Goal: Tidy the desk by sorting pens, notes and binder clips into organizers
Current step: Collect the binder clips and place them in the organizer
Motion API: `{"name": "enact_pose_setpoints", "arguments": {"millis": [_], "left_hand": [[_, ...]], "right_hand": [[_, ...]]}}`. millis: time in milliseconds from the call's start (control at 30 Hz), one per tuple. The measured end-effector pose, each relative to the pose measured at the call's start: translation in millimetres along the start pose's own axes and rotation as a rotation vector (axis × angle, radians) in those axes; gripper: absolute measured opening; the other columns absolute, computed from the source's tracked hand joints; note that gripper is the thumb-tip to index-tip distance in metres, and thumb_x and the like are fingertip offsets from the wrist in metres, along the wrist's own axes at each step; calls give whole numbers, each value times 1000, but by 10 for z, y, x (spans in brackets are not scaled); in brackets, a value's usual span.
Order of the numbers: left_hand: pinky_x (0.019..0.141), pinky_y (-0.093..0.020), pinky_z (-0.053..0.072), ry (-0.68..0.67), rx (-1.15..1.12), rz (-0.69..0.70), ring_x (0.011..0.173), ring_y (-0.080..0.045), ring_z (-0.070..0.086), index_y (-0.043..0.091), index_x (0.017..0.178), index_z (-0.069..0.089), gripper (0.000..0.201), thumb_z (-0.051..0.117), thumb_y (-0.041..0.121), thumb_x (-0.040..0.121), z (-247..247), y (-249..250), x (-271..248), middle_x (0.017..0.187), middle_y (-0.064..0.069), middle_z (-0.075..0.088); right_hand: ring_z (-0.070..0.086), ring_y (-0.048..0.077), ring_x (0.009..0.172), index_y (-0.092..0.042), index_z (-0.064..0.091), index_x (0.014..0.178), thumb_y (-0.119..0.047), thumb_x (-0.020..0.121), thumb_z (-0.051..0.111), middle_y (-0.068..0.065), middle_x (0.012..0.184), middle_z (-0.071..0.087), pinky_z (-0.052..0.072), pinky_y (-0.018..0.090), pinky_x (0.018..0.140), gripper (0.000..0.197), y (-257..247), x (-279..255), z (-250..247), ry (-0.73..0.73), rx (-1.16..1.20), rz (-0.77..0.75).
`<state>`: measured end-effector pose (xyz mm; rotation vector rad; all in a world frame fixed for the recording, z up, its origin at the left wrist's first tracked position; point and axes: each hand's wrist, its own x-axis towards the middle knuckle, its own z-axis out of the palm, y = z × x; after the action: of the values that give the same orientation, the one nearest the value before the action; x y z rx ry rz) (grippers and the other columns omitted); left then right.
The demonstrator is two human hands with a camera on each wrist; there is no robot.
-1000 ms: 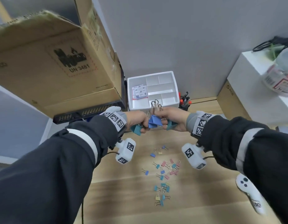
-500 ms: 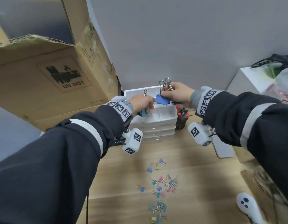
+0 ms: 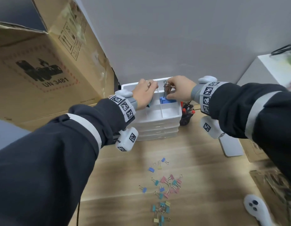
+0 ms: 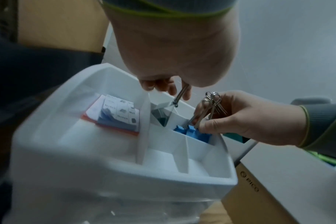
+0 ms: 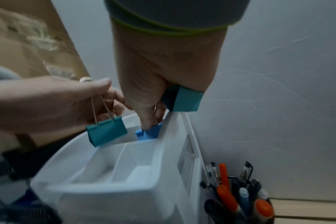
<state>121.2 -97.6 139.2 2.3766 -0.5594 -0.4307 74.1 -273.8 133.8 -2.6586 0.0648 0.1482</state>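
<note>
A white compartment organizer (image 3: 171, 115) tops a stack of drawers at the back of the desk. My left hand (image 3: 151, 86) pinches the wire handles of a large teal binder clip (image 5: 106, 131), which hangs just above a middle compartment. My right hand (image 3: 170, 93) grips a bunch of wire handles, and their blue binder clips (image 3: 166, 100) sit down inside a back right compartment. A second teal clip (image 5: 182, 99) is tucked in that hand's palm. A note pad (image 4: 115, 115) lies in the left compartment. Several small coloured clips (image 3: 164, 186) are scattered on the wooden desk.
A pen holder (image 3: 188, 115) with orange and dark pens stands right of the organizer. A big cardboard box (image 3: 43, 70) looms at the left. A white controller (image 3: 255, 209) lies front right, a flat white object (image 3: 231, 147) and a white box (image 3: 272, 70) further right.
Both hands rose from above the desk to the organizer. The right hand has lowered the blue clips into a compartment, and the left has carried the teal clip over the tray.
</note>
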Motion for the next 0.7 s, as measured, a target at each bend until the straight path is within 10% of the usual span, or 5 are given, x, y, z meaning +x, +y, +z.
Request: {"name": "enact_pose_setpoints", "arguments": {"millis": [267, 500, 700], "left_hand": [[75, -35, 45, -113, 206, 109, 85, -27, 59, 8, 102, 65, 42, 37, 40, 105, -72, -37, 126, 92, -10, 67], [51, -27, 32, -115, 269, 121, 59, -19, 47, 15, 77, 59, 35, 49, 39, 101, -157, 28, 168, 71, -2, 58], [46, -23, 41, -146, 222, 33, 48, -14, 50, 18, 69, 58, 37, 54, 36, 101, -214, 144, 175, 60, 3, 55]], "right_hand": [[52, 18, 81, -23, 51, 99, -55, 68, 78, -5, 94, 49, 36, 30, 68, 52, 58, -19, 24, 145, 64, 159], [45, 16, 68, -19, 51, 77, -20, 94, 45, -2, 73, 49, 39, 30, 68, 19, -104, -77, -231, 401, 775, 266], [43, 13, 64, -4, 65, 78, -23, 93, 59, 1, 70, 52, 39, 28, 65, 24, -284, -97, -193, 220, 556, 6]]}}
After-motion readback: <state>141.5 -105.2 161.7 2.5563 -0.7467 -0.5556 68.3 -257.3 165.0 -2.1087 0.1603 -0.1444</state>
